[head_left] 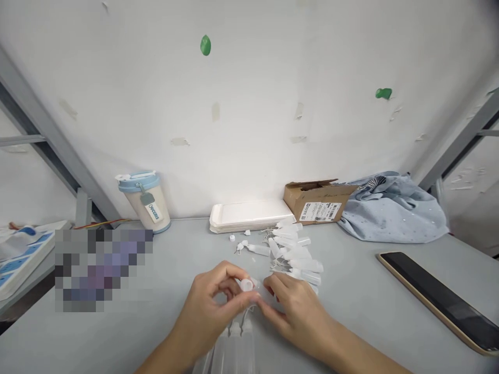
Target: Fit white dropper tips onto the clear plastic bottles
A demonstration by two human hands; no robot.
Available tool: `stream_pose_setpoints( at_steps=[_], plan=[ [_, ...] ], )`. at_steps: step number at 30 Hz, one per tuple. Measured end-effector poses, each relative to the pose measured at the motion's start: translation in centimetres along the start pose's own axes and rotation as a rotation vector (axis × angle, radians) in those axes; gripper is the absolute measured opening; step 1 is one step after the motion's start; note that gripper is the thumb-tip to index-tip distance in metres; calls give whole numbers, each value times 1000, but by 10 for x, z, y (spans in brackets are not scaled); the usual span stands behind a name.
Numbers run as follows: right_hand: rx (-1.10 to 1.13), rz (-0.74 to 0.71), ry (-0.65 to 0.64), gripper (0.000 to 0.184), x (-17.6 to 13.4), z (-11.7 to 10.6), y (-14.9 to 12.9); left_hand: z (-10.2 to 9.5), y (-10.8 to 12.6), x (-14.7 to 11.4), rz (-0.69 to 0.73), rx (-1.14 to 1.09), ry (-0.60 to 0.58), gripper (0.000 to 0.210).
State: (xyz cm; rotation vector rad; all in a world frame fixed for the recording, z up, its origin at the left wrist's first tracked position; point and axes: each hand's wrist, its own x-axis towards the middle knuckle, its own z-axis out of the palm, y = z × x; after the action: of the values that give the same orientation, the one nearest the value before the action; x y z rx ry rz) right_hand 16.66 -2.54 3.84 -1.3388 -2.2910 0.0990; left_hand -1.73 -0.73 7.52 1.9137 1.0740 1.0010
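Between the thumb and index finger of my left hand [218,301] is a small translucent plastic bottle [246,284], its round white end turned towards me. My right hand [294,306] meets it from the other side, fingers curled and thumb touching the left fingertips; the bottle's far part is partly hidden there. Below my hands, several clear bottles [235,348] lie side by side. Just beyond the right hand is a heap of similar bottles [298,254] with white tops and thin strings. Two small white caps, one of them this cap [232,238], lie near the heap.
Along the wall stand a cream and blue tumbler [146,202], a stack of white flat boxes [253,214] and an open cardboard box [319,202]. A light blue cloth [390,210] lies at right, behind a phone [440,296]. A power strip [23,257] is far left.
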Motion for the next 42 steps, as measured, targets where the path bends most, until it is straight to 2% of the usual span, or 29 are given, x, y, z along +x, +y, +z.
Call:
stream_pose_setpoints(
  at_steps=[3, 5, 8, 11, 14, 19, 22, 31, 36, 42],
  plan=[
    [-33, -51, -1, 16, -1, 1, 1, 3, -2, -4, 275, 172, 44, 16],
    [-40, -91, -7, 14, -1, 1, 0, 5, -6, -6, 409, 271, 70, 17],
    [-43, -164, 25, 16, -1, 2, -1, 6, -11, -8, 437, 343, 66, 17],
    [-43, -206, 60, 21, 0, 4, -3, 5, -14, -8, 363, 396, 66, 15],
    [-42, -198, 60, 21, 0, 4, -3, 2, -14, -6, 157, 407, 46, 17],
    [-35, -140, 39, 21, 1, 2, -1, -6, -5, 1, -255, 131, -17, 24],
    [-24, -130, 39, 21, 2, 1, 1, -10, -1, 3, -403, 15, -46, 28],
    [-13, -180, 78, 21, 2, -3, -3, -9, -1, 4, -455, -163, -167, 24],
    [-90, -212, 76, 27, 4, -5, -6, -6, 2, 4, -460, -101, -163, 26],
    [-110, -264, 73, 22, 4, -2, -4, -3, -4, 2, -440, -58, -183, 24]
  ],
)
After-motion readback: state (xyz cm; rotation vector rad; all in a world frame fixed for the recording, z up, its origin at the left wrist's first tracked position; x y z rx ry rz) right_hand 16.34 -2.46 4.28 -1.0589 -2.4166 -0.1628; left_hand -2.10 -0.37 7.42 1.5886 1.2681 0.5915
